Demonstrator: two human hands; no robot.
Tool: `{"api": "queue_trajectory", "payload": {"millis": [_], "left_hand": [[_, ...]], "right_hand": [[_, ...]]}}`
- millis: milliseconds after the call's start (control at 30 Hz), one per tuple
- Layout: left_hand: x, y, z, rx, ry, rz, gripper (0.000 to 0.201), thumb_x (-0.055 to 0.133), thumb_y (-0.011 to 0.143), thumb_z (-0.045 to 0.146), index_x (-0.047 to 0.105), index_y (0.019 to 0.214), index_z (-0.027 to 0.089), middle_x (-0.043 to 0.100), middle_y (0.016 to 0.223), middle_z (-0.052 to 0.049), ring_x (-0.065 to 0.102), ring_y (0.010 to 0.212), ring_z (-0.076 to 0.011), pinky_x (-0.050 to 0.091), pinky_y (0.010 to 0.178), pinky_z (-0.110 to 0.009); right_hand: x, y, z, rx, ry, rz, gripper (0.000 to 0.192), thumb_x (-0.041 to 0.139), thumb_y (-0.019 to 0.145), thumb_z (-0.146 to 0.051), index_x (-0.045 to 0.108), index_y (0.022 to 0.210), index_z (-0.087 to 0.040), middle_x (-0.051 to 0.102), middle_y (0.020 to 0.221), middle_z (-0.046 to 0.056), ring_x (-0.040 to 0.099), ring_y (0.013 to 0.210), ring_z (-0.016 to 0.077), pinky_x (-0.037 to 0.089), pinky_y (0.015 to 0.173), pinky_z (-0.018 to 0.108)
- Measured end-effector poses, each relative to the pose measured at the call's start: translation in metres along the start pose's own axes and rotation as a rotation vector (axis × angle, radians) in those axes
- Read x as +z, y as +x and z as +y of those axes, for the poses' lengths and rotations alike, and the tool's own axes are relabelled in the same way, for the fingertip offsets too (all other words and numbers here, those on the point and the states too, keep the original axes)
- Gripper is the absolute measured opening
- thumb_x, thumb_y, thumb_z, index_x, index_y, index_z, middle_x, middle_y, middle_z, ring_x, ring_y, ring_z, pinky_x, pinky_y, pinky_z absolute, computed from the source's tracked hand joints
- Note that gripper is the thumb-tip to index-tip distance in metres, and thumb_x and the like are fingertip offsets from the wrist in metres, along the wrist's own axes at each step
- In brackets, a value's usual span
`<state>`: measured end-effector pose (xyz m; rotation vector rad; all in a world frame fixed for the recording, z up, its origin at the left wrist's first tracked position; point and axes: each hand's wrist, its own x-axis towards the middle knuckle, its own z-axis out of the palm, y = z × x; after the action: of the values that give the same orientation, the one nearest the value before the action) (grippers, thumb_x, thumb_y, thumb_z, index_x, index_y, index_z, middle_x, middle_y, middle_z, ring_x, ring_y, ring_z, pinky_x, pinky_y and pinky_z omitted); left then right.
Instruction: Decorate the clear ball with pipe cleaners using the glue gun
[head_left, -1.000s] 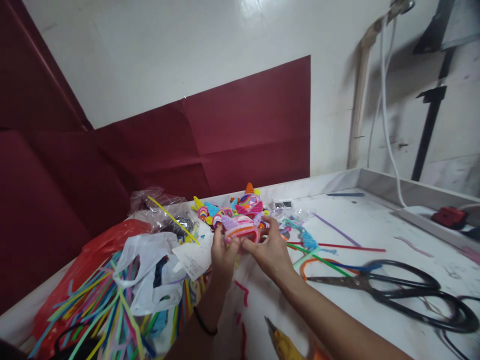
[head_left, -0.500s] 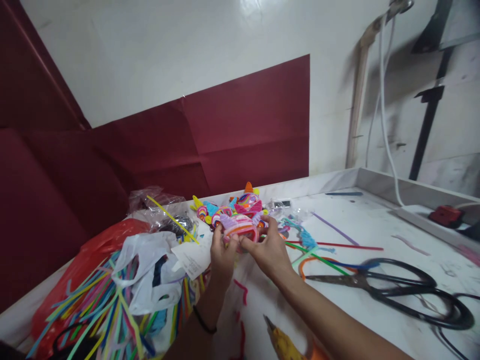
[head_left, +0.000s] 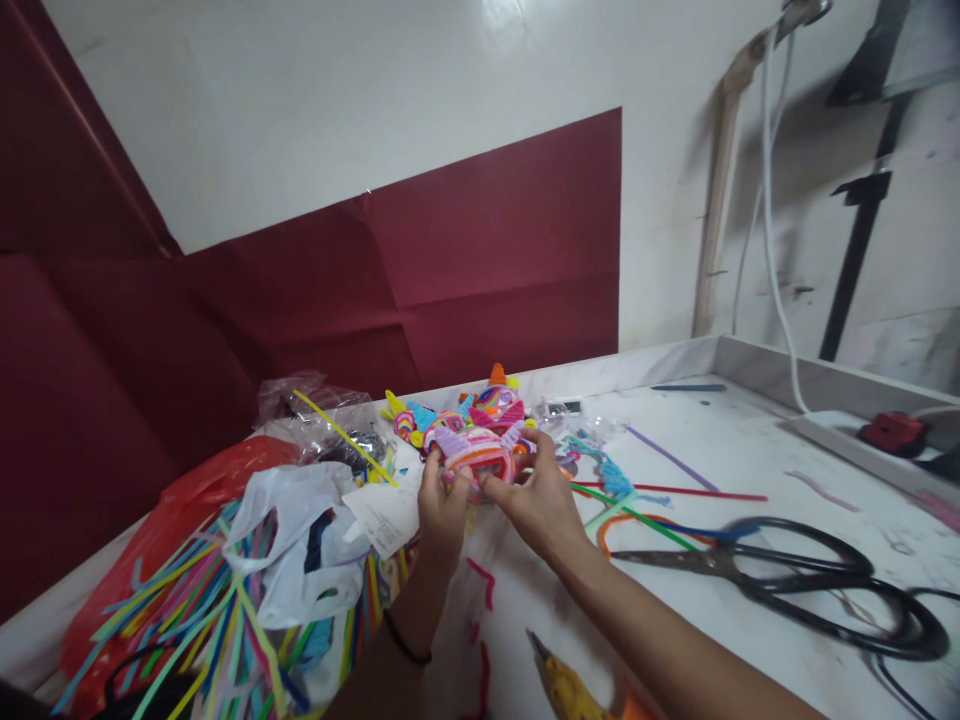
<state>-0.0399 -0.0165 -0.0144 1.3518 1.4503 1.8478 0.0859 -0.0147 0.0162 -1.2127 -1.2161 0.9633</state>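
Both my hands hold a small striped craft figure [head_left: 480, 457] wound from pink, orange and lilac pipe cleaners, just above the white table [head_left: 720, 610]. My left hand [head_left: 442, 510] grips its left end with thumb and fingers. My right hand [head_left: 536, 500] pinches its right side and underside. Right behind it lie several finished colourful pipe-cleaner figures [head_left: 469, 410] with horns and ears.
A heap of loose coloured pipe cleaners [head_left: 202, 620] with white and red plastic bags [head_left: 292, 530] fills the left. Large black scissors [head_left: 795, 580] lie to the right, with stray pipe cleaners [head_left: 660, 495] near them. A yellow glue gun tip [head_left: 562, 685] points up at the bottom edge.
The hands and the striped figure stay in nearly the same spot; my fingers have shifted slightly on it, and the view has moved a little.
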Motion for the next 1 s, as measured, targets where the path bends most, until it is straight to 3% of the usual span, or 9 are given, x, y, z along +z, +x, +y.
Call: {"api": "queue_trajectory", "payload": {"millis": [233,567,1000], "left_hand": [[-0.002,0.002,0.003,-0.010,-0.088,-0.001,0.042,0.064,0.078,0.035,0.064,0.115,0.016,0.072,0.112,-0.009,0.066,0.104,-0.0267,0.053,0.091,-0.037],[-0.003,0.003,0.012,-0.046,-0.116,-0.017,0.038,0.060,0.079,0.037,0.063,0.112,0.017,0.071,0.109,-0.008,0.066,0.103,-0.0275,0.054,0.089,-0.038],[-0.004,0.003,0.011,-0.006,-0.099,-0.052,0.027,0.060,0.081,0.039,0.065,0.099,0.019,0.071,0.105,-0.007,0.066,0.098,-0.0248,0.053,0.083,-0.032]], "right_hand": [[-0.001,0.004,0.004,-0.019,0.095,-0.075,0.074,0.071,0.054,-0.033,0.048,0.123,-0.021,0.063,0.081,-0.002,0.064,0.072,0.0223,0.049,0.071,0.036],[0.003,0.020,0.024,0.019,0.390,-0.117,0.070,0.076,0.053,-0.035,0.048,0.116,-0.022,0.061,0.077,-0.006,0.063,0.060,0.0181,0.049,0.057,0.032],[0.005,0.022,0.026,0.016,0.394,-0.085,0.069,0.079,0.051,-0.038,0.050,0.111,-0.022,0.059,0.074,-0.007,0.061,0.056,0.0163,0.048,0.055,0.030]]}}
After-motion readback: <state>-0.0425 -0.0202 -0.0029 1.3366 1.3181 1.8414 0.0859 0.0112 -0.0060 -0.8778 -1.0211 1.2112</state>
